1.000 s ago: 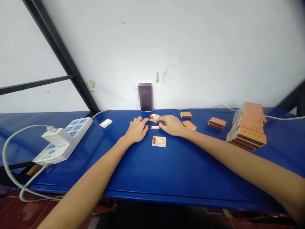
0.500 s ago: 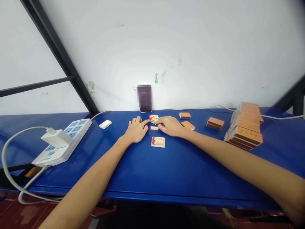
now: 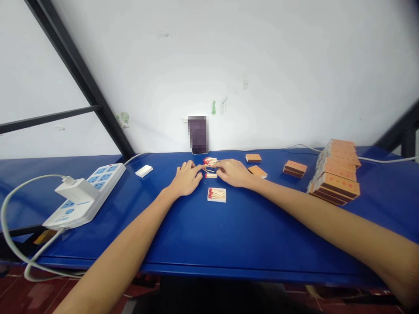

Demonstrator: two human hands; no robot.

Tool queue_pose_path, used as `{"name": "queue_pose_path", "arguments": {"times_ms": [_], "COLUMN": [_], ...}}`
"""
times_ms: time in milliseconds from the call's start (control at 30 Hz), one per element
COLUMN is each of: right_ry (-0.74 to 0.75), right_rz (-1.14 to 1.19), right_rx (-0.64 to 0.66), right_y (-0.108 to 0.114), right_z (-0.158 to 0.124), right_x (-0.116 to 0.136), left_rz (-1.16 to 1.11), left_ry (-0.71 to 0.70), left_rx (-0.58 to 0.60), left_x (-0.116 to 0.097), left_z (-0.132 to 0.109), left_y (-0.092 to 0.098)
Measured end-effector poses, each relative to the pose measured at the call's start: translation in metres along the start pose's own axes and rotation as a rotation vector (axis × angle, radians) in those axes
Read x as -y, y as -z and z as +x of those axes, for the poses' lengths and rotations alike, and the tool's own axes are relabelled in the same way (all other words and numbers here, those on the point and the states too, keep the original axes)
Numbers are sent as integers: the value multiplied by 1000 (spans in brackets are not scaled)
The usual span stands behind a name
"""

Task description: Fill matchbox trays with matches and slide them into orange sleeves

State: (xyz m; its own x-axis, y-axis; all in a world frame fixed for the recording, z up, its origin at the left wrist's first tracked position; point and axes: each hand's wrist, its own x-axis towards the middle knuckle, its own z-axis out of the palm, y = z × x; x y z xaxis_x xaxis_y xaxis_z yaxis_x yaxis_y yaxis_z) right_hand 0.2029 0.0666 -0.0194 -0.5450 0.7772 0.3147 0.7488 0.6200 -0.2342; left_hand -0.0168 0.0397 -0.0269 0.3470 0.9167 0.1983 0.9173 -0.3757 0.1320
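My left hand (image 3: pixel 187 179) rests on the table, index finger stretched to a loose match (image 3: pixel 210 170) and thumb apart from it. Opposite, my right hand (image 3: pixel 233 172) has its index finger by the match pile (image 3: pixel 211 161) and its thumb near a small row of matches (image 3: pixel 211 175). Neither hand visibly holds anything, though the fingertips are small in view. All the matches have red heads pointing left. Nearer to me lies a white matchbox tray (image 3: pixel 216 200) with several matches in it.
An upturned white tray (image 3: pixel 144 171) lies left, beside a power strip (image 3: pixel 88 196) with a plugged charger. Orange matchboxes (image 3: pixel 253 158) lie at right, with a tall matchbox stack (image 3: pixel 338 174) farther over. A phone (image 3: pixel 199 136) leans on the wall behind the blue table (image 3: pixel 209 244).
My fingertips have shifted slightly, and a loose match between the pile and the row shows more plainly now. The view has moved a little; the tray and boxes stay put.
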Motion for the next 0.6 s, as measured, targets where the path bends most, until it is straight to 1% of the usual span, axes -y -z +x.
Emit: {"name": "queue_pose_path", "arguments": {"times_ms": [67,167,233,300,433,600], "right_ry": [-38,-146,-191,-191,-198,-179], "right_rz": [37,152,206,223,233,184], "right_rx": [-32,-97,-116,-98,-66,-62], "right_y": [-1,-1,-1,-1,-3,-8], "right_z": [2,7,11,14,19,22], "right_x": [-2,-8,-10,-10,-9,-10], "left_rz": [-5,-14,-20,-43,-132,-122], "left_ry": [-6,-14,-12,14,120,122], "left_rx": [-5,-8,-11,-19,-26,-36], "left_x": [0,-1,-2,-2,-2,-2], "left_z": [0,-1,-1,0,2,3], "left_y": [0,1,2,2,2,2]}}
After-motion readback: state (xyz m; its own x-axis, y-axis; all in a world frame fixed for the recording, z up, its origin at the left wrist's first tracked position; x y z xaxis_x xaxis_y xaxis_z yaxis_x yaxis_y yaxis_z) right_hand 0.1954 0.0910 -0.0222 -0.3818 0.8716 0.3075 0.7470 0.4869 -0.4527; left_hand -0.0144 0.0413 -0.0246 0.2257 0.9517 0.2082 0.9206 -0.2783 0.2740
